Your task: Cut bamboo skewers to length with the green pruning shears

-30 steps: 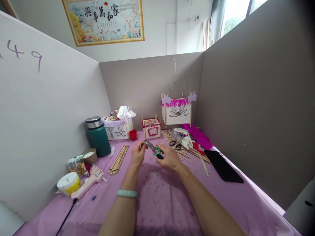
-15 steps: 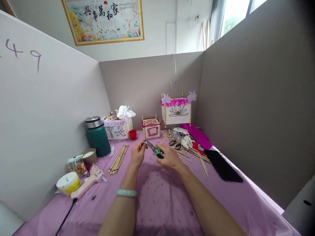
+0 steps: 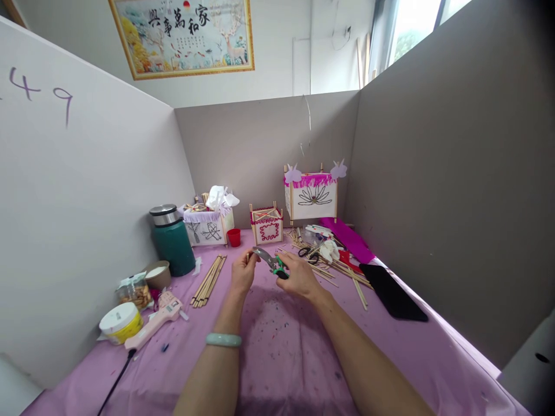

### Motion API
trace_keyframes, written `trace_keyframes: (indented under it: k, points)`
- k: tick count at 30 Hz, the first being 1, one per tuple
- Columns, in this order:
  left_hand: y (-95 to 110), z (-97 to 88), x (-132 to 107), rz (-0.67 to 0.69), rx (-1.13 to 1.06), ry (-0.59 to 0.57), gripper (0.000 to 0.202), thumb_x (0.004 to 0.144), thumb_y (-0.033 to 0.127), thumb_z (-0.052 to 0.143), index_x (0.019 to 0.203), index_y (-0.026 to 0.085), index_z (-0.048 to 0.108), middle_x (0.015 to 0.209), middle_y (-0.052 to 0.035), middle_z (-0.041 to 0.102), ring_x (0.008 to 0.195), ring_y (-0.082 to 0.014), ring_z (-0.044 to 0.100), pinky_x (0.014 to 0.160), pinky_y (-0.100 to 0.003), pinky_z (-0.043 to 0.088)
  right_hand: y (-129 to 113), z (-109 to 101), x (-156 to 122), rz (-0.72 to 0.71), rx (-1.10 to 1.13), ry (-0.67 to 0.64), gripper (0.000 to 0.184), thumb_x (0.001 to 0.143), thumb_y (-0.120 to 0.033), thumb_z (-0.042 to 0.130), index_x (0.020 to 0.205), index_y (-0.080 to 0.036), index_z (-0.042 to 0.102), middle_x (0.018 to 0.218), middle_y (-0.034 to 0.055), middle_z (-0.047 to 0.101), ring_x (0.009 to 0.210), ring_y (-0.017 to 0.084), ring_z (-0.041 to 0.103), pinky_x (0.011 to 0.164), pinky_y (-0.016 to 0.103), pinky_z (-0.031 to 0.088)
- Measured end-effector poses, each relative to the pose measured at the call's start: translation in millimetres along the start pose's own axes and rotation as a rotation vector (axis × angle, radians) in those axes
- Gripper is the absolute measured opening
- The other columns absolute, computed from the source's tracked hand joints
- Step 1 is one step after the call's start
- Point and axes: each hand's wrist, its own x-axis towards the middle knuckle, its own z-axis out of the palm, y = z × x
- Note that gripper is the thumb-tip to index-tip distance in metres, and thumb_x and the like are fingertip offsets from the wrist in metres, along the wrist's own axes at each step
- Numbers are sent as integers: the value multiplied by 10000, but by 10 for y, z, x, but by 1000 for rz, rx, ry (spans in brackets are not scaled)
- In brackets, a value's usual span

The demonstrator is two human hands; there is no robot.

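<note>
In my right hand [image 3: 300, 277] is a pair of green-and-black handled pruning shears [image 3: 269, 261], its curved metal jaws pointing left. The fingers of my left hand [image 3: 243, 271] are pinched together right at the tip of the jaws; whatever they hold is too small or hidden to make out. Both hands are above the purple tablecloth [image 3: 277, 358]. A row of thin sticks with dark-banded ends [image 3: 208, 282] lies to the left of my left hand. Beyond my right hand are black scissors [image 3: 309, 254] among loose wooden sticks [image 3: 347, 271].
Stick-framed lantern boxes stand at the back: a lilac-trimmed box [image 3: 208, 228], a small red-trimmed box [image 3: 267, 228] and a pink-fringed box [image 3: 314, 199]. A green bottle [image 3: 173, 248], red cup [image 3: 234, 237] and pink glue gun [image 3: 156, 323] are leftward. A black tablet-like slab [image 3: 392, 292] lies right.
</note>
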Motion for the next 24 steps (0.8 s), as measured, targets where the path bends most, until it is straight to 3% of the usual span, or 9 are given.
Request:
trace_keyframes:
  k: [19, 24]
  points:
    - [-2, -19, -1, 5, 15, -5, 250, 761, 392, 596, 843, 168, 670, 625, 6, 585, 608, -128, 496, 598, -240, 378, -48, -53, 6, 8, -23, -35, 548, 640, -214, 601, 1185, -163, 576, 1129, 105, 615, 1053, 245, 538, 902, 343, 404]
    - [29, -21, -12, -2, 32, 8, 215, 753, 380, 607, 785, 173, 657, 616, 10, 582, 597, -124, 491, 595, -237, 376, -77, -67, -1, 39, -43, -65, 394, 664, -199, 580, 1057, -193, 604, 992, 60, 629, 928, 205, 560, 796, 283, 403]
